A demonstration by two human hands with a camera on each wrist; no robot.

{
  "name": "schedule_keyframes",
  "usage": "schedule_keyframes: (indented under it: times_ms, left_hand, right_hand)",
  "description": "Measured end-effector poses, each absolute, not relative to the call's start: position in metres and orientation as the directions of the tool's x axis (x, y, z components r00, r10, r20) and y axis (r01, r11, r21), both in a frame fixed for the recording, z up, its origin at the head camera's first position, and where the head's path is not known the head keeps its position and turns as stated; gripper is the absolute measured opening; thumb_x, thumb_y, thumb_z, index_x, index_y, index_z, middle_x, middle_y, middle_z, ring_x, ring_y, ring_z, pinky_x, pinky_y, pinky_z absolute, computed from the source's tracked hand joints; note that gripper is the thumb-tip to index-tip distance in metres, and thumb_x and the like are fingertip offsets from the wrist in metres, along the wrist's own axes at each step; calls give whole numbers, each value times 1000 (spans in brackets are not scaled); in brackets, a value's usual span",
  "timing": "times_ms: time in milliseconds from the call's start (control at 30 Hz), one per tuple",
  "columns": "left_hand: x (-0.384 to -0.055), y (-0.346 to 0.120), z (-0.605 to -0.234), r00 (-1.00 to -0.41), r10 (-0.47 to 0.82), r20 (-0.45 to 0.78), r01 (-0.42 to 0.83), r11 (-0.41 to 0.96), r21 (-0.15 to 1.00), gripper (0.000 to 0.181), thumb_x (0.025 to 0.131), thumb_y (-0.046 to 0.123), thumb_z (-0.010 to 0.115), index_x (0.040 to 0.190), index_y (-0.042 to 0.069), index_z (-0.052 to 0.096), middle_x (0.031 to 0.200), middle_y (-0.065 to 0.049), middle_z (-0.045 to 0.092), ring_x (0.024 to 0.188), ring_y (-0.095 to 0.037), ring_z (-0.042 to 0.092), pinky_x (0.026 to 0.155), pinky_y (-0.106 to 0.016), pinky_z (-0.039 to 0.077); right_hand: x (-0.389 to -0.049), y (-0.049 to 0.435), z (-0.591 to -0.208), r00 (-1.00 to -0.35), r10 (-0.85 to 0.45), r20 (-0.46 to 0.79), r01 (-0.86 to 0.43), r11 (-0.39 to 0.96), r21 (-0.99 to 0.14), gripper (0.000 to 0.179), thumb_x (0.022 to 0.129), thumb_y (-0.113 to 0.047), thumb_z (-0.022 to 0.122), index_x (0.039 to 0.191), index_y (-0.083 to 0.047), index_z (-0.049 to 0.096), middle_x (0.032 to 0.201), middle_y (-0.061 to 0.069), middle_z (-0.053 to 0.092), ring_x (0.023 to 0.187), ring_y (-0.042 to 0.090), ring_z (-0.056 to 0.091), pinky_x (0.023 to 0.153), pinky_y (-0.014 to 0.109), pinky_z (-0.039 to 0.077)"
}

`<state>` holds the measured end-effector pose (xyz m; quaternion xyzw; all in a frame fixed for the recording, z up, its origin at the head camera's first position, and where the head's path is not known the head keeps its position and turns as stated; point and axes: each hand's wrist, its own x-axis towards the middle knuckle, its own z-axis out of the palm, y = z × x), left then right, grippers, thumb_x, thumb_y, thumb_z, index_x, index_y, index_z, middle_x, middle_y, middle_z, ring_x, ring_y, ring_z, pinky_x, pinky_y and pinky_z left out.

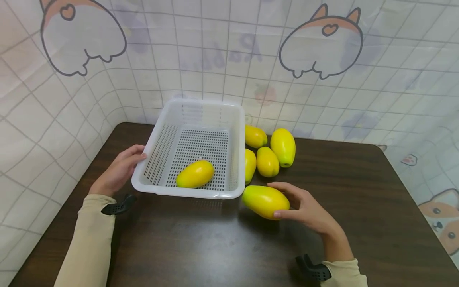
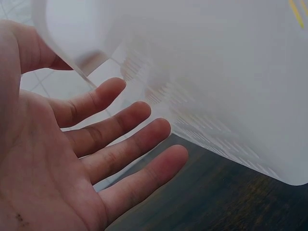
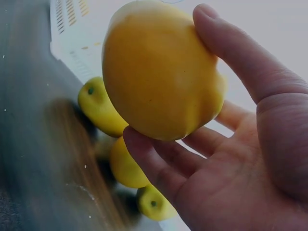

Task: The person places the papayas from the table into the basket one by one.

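in the head view we see the left hand (image 1: pixel 120 169) at the left rim of a white basket (image 1: pixel 186 192), which stands on a dark table (image 1: pixel 215 255); one yellow fruit (image 1: pixel 195 174) lies inside it, toward the front. the right hand (image 1: pixel 305 203) grips another fruit (image 1: pixel 265 201) just beside the basket's front right corner, and beyond it we count four more fruits (image 1: pixel 267 162) by the basket's right side. a patterned sheet (image 1: pixel 322 107) hangs behind. in the left wrist view we find the four fingers straight and spread beside the basket's outer wall, with the thumb at the rim; whether the fingertips touch the wall we cannot tell. in the right wrist view we see thumb and fingers clamped on the held fruit from opposite sides, with three of the other fruits showing past it
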<state>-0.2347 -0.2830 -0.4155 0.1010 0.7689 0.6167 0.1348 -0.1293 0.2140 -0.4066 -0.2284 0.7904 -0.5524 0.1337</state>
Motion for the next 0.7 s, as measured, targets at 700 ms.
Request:
schedule_keyframes:
  times_ms: [700]
  left_hand:
    - [-234, -283, -416, -948, 307, -86, -21, 209, 978, 34, 103, 33, 43, 131, 13, 43, 118, 2, 54, 100, -9, 64, 84, -29, 54]
  right_hand:
    - [-136, 219, -392, -831, -550, 83, -234, 211, -949, 60, 87, 1, 65, 142, -7, 42, 139, 3, 50, 111, 14, 56, 91, 24, 51]
